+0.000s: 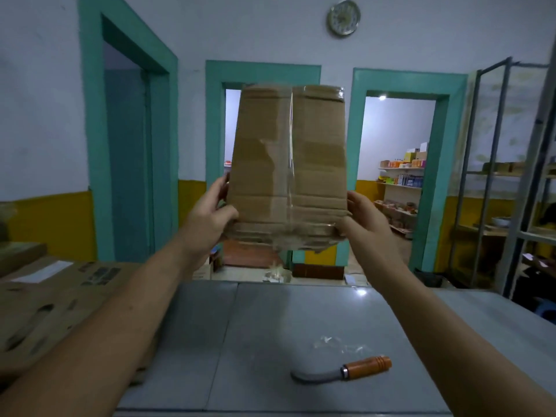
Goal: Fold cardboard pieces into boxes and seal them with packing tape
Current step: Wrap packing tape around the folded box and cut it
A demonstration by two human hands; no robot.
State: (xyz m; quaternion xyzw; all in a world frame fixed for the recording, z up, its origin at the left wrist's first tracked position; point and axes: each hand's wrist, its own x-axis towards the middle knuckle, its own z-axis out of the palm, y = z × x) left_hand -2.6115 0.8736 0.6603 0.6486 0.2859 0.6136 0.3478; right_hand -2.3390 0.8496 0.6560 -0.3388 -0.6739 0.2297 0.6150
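Left grip (210,212) clasps the lower left corner of the box (264,164), thumb on the near face and fingers wrapped round the side. Right grip (365,218) grasps the lower right corner in much the same way, though blur there makes it hard to say how far its fingers reach behind. The box hangs in the air at the centre of the frame, well above the table (270,326).

Both holds sit at the bottom end, so most of the box stands unsupported above them. It could tip toward or away from the person if either grip loosens. The lower edge looks crumpled, with wrinkled tape across it, and a hard squeeze at those corners might buckle the board or lift the tape. On the table at the lower right lies a knife (346,370) with an orange handle, its curved blade toward the left. Setting the box down without looking could land it on the blade, and a grip reaching that way could be cut. Loose tape scraps (340,346) just above the knife could stick to the box if it is set on them.

The box's long axis runs up and down the frame, leaning slightly. One broad face is turned to the camera. A clear tape seam (291,139) runs along that axis down the middle of the face, from the upper end to the crumpled lower end at the grips. Flat cardboard (54,299) lies at the left of the frame.
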